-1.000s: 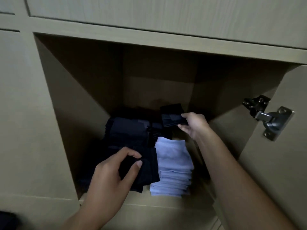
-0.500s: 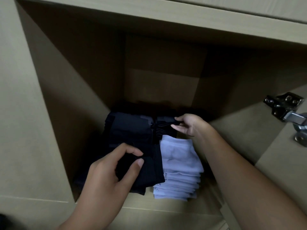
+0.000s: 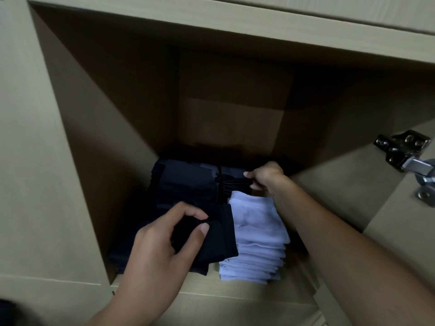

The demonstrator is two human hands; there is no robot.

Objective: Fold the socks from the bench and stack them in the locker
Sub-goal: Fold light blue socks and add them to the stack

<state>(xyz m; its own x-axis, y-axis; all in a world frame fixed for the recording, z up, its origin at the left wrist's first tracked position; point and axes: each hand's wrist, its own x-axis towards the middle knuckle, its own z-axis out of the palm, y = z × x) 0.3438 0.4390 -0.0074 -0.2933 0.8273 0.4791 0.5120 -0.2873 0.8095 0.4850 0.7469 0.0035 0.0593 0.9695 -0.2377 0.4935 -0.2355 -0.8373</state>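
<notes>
Inside the pale wooden locker [image 3: 70,161], a white sock stack [image 3: 256,236] lies with its long axis running front to back, beside dark folded socks [image 3: 186,182] filling the left and rear of the floor. Nearer the opening, the left hand [image 3: 162,250] pinches a dark folded sock [image 3: 211,241] between thumb and curled fingers — it rests on the front pile. At the back the right hand [image 3: 266,176] grips the edge of another dark sock [image 3: 231,182], fingers curled; a metal hinge [image 3: 404,151] sits on the right wall.

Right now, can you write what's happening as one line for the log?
step: stacking socks in locker | left hand: holds folded black sock | right hand: sets black sock on back pile | white socks: stacked
</notes>
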